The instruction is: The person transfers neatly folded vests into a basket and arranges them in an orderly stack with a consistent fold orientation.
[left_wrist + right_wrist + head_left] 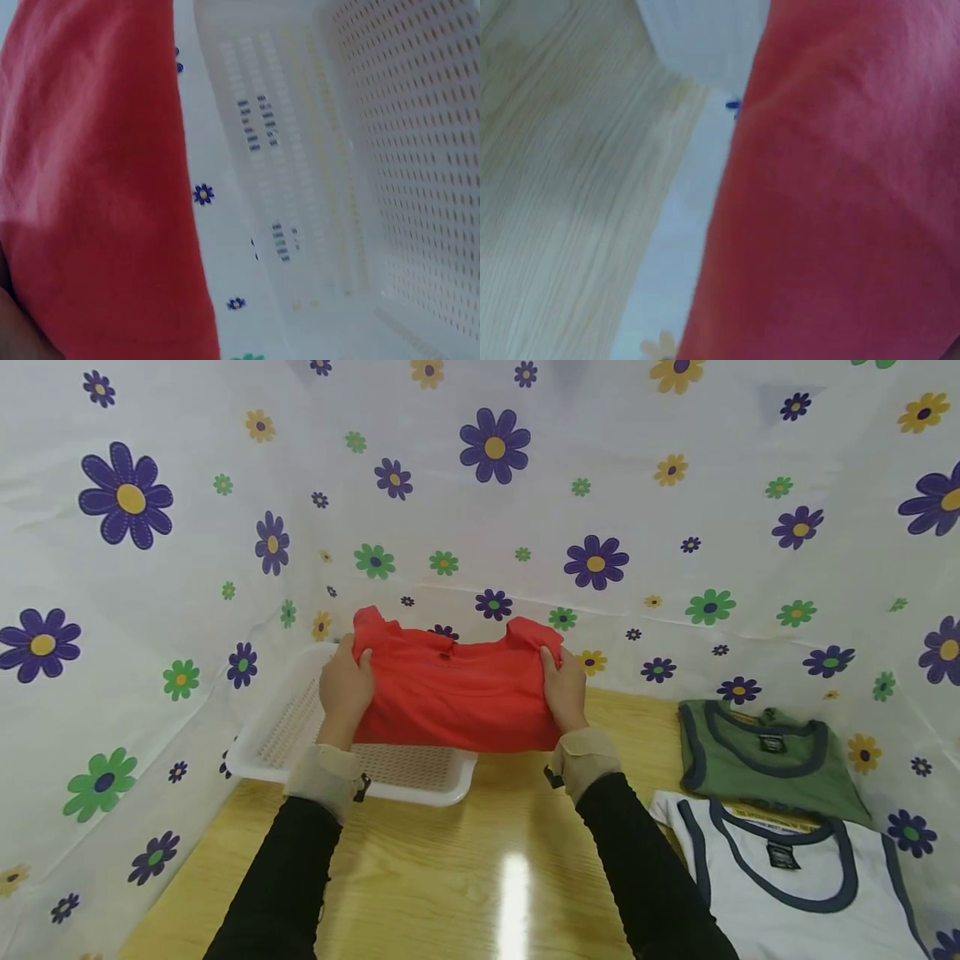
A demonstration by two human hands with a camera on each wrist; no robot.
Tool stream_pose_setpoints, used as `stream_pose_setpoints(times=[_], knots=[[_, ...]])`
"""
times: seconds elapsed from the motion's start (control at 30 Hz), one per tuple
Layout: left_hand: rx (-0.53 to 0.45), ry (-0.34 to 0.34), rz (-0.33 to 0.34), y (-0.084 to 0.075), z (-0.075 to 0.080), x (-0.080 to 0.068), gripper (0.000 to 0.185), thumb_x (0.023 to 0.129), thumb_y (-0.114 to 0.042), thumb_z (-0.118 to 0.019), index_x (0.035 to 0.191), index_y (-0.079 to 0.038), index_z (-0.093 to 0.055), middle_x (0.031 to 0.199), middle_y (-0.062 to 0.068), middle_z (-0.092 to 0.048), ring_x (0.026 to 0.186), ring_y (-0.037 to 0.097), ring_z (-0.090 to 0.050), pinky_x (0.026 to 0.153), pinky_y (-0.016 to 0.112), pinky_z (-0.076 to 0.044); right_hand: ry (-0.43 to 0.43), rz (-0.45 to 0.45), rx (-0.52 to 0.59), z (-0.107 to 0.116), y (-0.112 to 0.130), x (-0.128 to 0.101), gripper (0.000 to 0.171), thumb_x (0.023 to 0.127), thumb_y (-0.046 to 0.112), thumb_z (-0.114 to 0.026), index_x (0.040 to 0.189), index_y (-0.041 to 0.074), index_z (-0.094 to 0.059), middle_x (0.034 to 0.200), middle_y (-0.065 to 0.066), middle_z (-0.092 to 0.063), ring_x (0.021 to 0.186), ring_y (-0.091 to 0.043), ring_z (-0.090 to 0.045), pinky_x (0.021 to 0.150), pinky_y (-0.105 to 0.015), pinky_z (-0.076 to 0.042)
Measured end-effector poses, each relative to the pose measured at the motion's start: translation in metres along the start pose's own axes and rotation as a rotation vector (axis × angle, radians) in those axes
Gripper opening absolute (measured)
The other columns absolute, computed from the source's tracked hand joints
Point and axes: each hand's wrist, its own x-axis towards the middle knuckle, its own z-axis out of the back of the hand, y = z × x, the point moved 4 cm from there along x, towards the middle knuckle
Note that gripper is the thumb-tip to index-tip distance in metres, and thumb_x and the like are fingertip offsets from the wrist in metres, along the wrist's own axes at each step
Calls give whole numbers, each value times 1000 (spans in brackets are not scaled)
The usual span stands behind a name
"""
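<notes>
both hands, left hand (345,687) and right hand (564,687), fingers clamped on folded red shirt (457,693), over white basket (262,752).

Red shirt (457,693): plain solid red, held between left grip (345,689) and right grip (564,689)
Basket (300,727): white plastic, perforated with rows of small slots, beneath the left grip
Desk (480,860): pale yellow wood grain, glossy
Sleeves (285,877): black, with beige cuffs behind both grips
Green shirt (765,768): olive green, navy trim, right of the right grip
White shirt (787,893): white, navy-grey trim, nearer than the green one
Backdrop (675,510): white sheet, scattered purple, green and yellow daisies
</notes>
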Motion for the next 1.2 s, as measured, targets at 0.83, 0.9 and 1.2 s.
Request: stream_pose_setpoints(times=[0.83,0.9,1.2], knots=[[104,118,-32,88,37,30,33,100,-21,-38,124,1,-43,124,32,-52,111,52,-49,88,58,-41,176,19,3,-79,35,-25,33,98,33,-48,103,3,-63,94,-12,-64,81,-21,-52,76,-30,-45],[99,132,-29,92,36,34,33,100,-21,-38,123,2,-43,124,31,-52,112,51,-49,88,58,-41,214,2,32,-81,32,-23,35,98,34,-47,107,4,-63,96,-10,-64,83,-18,-53,78,-30,-45],[86,171,23,107,28,47,36,99,-20,-39,126,5,-42,129,32,-48,118,50,-46,96,56,-38,275,-40,91,-160,-65,46,43,91,52,-50,108,15,-63,106,-4,-65,90,-17,-57,79,-33,-48]])
